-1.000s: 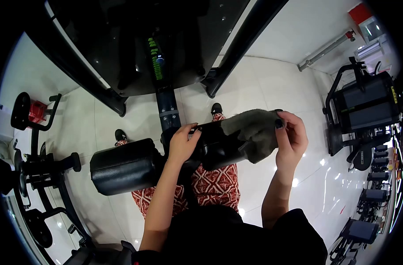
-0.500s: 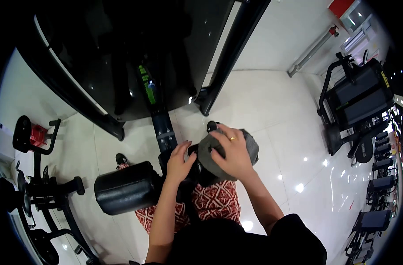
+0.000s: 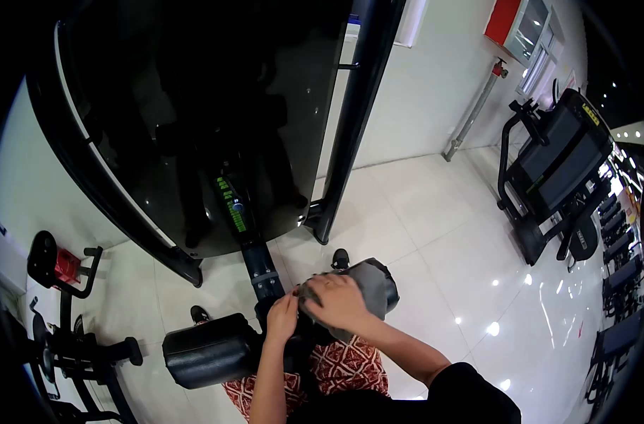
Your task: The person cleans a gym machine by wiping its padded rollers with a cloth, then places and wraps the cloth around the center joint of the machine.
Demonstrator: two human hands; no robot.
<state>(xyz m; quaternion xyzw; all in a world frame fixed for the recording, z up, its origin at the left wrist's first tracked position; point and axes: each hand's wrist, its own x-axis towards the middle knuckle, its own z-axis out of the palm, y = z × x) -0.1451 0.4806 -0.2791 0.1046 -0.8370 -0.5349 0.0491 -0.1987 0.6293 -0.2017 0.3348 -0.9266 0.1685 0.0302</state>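
Observation:
A grey cloth [image 3: 369, 287] lies draped over the right-hand black roller pad [image 3: 392, 291] of a gym machine. My right hand [image 3: 336, 302] is on the cloth's inner part, fingers curled over bunched fabric. Close beside it, my left hand [image 3: 282, 319] has its fingers drawn together at the inner end of that pad, near the cloth's edge. Whatever is between those left fingertips is hidden. A matching black roller pad [image 3: 210, 350] sits bare to the left. Both pads flank the machine's central post [image 3: 263, 277], above the patterned red trousers [image 3: 350, 371].
The machine's dark glossy panel [image 3: 195, 141] rises ahead, framed by a thick black upright [image 3: 357, 120]. Exercise equipment [image 3: 81, 339] stands at left. A treadmill-like machine [image 3: 558, 169] stands at right, with a grey pipe [image 3: 471, 116] by the wall.
My right hand has slid left along the pad, bunching the cloth and uncovering the pad's outer end. My left fingers have closed together. The view has tilted upward.

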